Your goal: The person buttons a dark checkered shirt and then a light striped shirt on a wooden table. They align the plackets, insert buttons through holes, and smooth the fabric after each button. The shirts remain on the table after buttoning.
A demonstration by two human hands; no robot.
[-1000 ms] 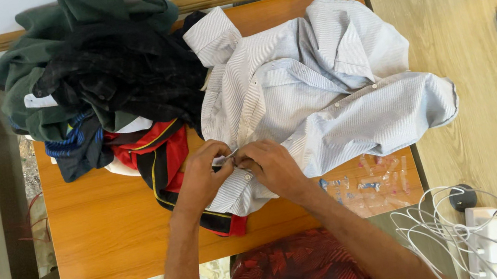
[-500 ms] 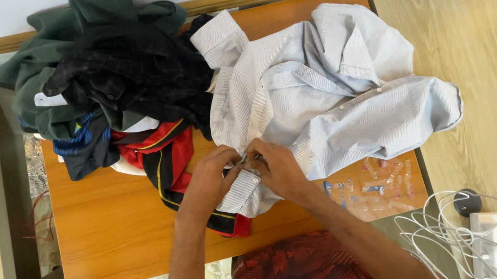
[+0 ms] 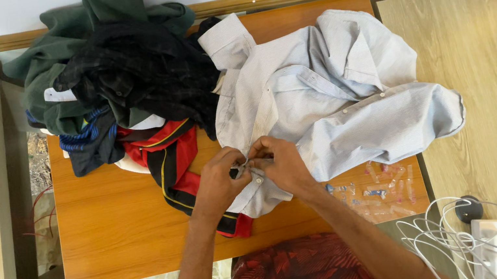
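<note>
A pale grey button-up shirt lies crumpled across the right half of an orange wooden table. My left hand and my right hand meet at the shirt's front edge near its lower end. Both pinch the fabric between thumb and fingers, close together, around a button. What sits exactly between the fingertips is too small to tell.
A heap of clothes fills the table's far left: a dark green garment, a black one, a blue striped one, a red and black one. Clear plastic packets lie front right. White cables and a power strip sit at the right.
Both hands stay pinched on the shirt's front edge. The fingers have shifted slightly along the placket, and the view has drifted a little.
</note>
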